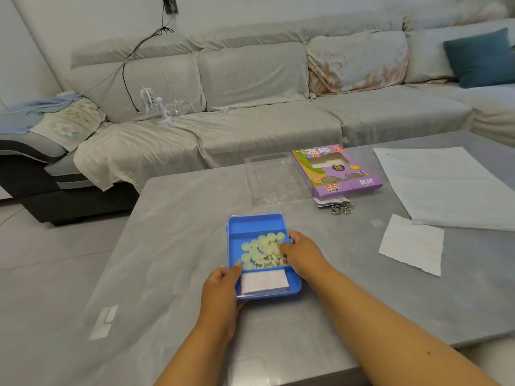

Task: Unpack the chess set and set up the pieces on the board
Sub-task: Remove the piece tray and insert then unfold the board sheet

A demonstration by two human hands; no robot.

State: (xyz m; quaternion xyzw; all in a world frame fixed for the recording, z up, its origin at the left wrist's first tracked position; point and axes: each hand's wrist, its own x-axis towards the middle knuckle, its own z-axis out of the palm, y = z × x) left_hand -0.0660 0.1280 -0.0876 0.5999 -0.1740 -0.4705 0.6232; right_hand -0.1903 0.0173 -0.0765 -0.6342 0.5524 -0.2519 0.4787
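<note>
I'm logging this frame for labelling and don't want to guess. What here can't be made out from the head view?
- Pieces in the blue tray: most markings too small to read; those under the right hand hidden.
- Folded white sheet in the tray: print too faint to read.
- Left hand: fingers below the tray hidden.
- Large paper: cut off by the right edge.

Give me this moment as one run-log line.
stage: unpacking | left hand: holds tray edge | right hand: fingers in the pieces | folded sheet: in tray | lid, box: set aside
</note>
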